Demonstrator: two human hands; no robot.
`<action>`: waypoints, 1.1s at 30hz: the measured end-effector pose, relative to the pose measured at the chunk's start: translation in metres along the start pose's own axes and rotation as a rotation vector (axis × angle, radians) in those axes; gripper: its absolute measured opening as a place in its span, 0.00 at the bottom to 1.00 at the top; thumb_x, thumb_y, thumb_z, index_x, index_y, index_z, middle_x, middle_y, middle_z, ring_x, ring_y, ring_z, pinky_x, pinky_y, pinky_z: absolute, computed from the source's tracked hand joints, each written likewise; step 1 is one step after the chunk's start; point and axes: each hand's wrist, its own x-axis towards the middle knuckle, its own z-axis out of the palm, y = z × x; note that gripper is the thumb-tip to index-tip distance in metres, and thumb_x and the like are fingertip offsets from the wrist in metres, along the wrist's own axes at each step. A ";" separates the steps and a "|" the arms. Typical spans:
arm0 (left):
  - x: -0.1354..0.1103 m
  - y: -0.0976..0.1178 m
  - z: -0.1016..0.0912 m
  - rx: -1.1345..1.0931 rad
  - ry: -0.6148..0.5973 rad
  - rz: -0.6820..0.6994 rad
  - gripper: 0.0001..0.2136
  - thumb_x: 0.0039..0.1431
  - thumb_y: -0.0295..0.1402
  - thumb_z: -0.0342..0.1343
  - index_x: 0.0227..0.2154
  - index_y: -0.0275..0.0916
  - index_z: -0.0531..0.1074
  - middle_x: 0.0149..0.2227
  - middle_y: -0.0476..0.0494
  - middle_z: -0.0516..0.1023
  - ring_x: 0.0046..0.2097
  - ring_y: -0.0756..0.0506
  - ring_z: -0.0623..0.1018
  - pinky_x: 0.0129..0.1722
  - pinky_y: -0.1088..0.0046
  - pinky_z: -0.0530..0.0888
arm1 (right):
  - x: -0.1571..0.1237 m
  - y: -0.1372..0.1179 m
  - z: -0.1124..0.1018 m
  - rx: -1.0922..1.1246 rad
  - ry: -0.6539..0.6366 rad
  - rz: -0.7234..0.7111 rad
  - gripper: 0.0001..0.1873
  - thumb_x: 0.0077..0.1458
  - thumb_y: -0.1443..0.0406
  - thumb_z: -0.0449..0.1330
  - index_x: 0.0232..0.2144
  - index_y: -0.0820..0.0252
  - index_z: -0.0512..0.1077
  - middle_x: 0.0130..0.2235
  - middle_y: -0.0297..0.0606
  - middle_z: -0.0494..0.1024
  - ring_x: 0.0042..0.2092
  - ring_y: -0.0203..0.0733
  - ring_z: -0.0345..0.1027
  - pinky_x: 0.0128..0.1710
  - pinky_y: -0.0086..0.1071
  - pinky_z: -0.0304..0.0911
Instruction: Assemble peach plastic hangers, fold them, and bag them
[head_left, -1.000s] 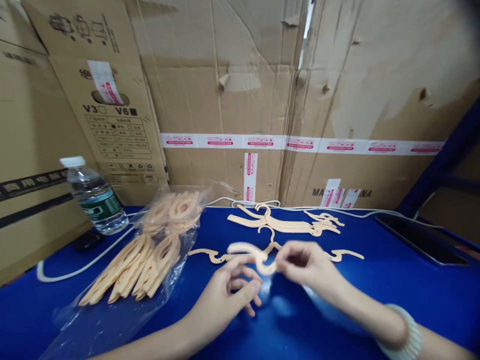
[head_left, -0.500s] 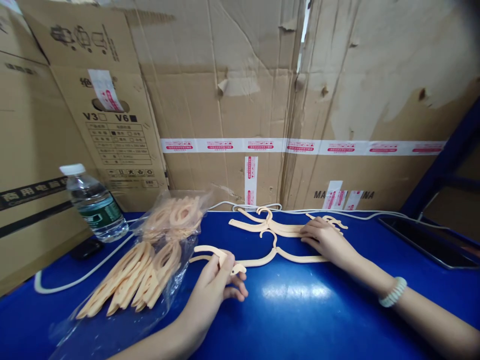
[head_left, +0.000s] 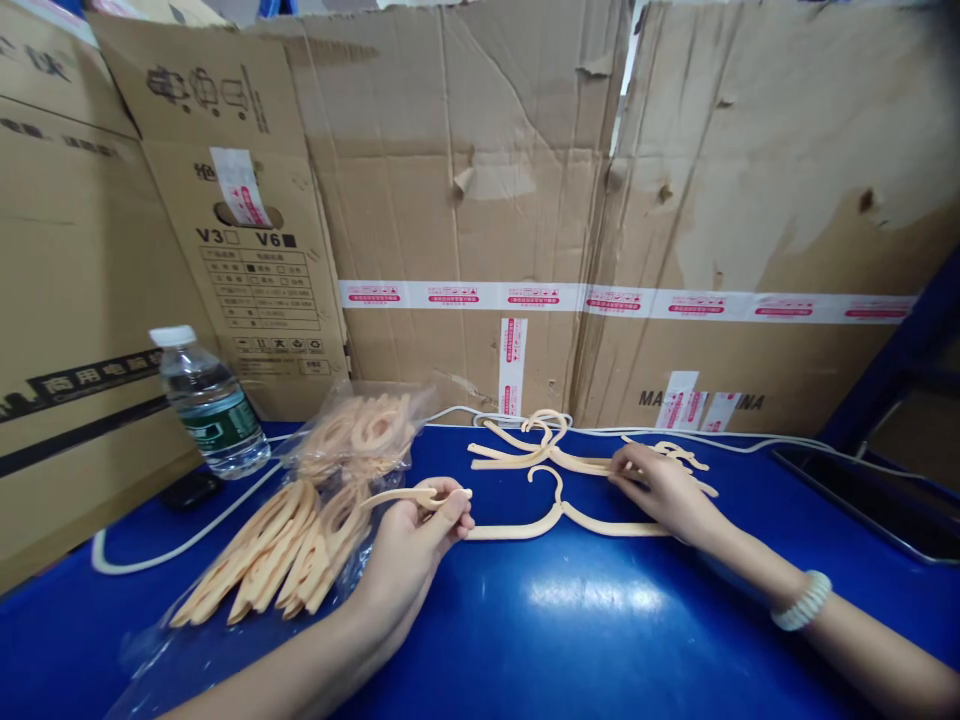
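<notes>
My left hand is closed in a pinch on a curved beige hanger piece, whose thin end sticks out to the left. Just behind that hand lies an unfolded beige hanger, its hook pointing up the table; its left end is hidden by my fingers. Further back, stacked hangers lie with their hooks overlapping. My right hand is closed at the right arm of this stack, with fingertips against it. Loose beige hook pieces show just beyond the right hand.
A clear plastic bag with several folded beige hanger parts lies at left. Behind it stand a water bottle and a small black object. A white cable runs along the back. A dark phone-like slab lies right. Cardboard walls the back.
The camera view has shifted slightly. My left hand has turned and closed more around the curved piece. At the back stack, a hook now stands out more and the hangers have shifted.
</notes>
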 end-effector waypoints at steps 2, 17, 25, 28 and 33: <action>0.002 0.002 -0.001 -0.028 0.019 0.001 0.17 0.38 0.38 0.74 0.26 0.35 0.73 0.24 0.52 0.73 0.27 0.53 0.71 0.27 0.82 0.70 | -0.003 -0.002 -0.010 0.111 0.002 0.029 0.05 0.58 0.63 0.55 0.32 0.57 0.67 0.31 0.39 0.77 0.34 0.44 0.71 0.34 0.36 0.66; -0.007 0.013 0.005 -0.307 -0.044 -0.179 0.09 0.60 0.19 0.55 0.26 0.34 0.73 0.37 0.42 0.76 0.40 0.45 0.79 0.36 0.73 0.78 | -0.009 -0.032 -0.063 0.276 0.058 0.041 0.12 0.57 0.56 0.60 0.31 0.59 0.74 0.32 0.41 0.78 0.33 0.43 0.73 0.33 0.32 0.67; -0.008 0.015 0.007 -0.288 -0.056 -0.182 0.08 0.59 0.18 0.56 0.26 0.33 0.74 0.37 0.42 0.77 0.36 0.46 0.79 0.37 0.72 0.79 | -0.012 -0.028 -0.067 0.238 0.020 -0.019 0.09 0.58 0.59 0.59 0.32 0.58 0.74 0.34 0.39 0.78 0.36 0.41 0.72 0.36 0.31 0.66; -0.010 0.016 0.006 -0.292 -0.069 -0.181 0.06 0.56 0.19 0.59 0.26 0.34 0.74 0.38 0.42 0.77 0.35 0.47 0.79 0.38 0.72 0.78 | -0.011 -0.027 -0.068 0.231 0.022 -0.047 0.08 0.59 0.60 0.59 0.33 0.57 0.74 0.34 0.38 0.78 0.36 0.41 0.72 0.36 0.31 0.66; -0.011 0.015 0.006 -0.240 -0.108 -0.146 0.08 0.47 0.25 0.69 0.23 0.34 0.74 0.32 0.46 0.76 0.32 0.49 0.76 0.37 0.76 0.77 | -0.011 -0.029 -0.067 0.246 0.057 -0.062 0.07 0.58 0.59 0.60 0.33 0.56 0.74 0.33 0.37 0.78 0.35 0.41 0.72 0.34 0.30 0.66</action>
